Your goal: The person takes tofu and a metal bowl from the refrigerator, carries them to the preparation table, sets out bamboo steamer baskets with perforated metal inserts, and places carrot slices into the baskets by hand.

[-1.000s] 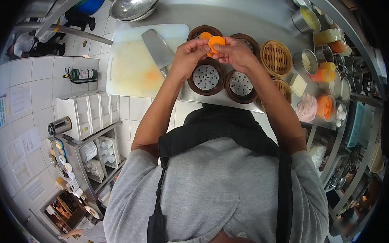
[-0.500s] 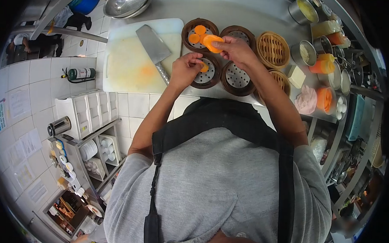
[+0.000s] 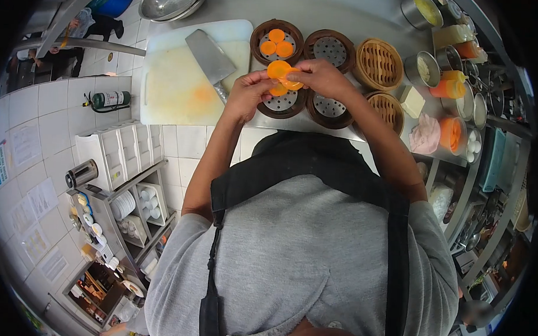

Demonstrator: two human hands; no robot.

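Orange carrot slices are held between my two hands, above the near left steamer basket. My left hand pinches one slice, and my right hand grips several more in a small stack. An orange slice shows low between the hands; whether it is held or lies in the basket is unclear. Three slices sit in the far left steamer basket. Perforated metal bases show in the far right basket and the near right basket.
A cleaver lies on the white cutting board at the left. Beyond it are metal bowls. Woven bamboo lids, a pink cloth, a container of carrot slices and sauce bottles stand at the right.
Slices that were near my hands one second ago now show as three in the far left basket. My left hand has risen from the near left basket to meet my right hand.
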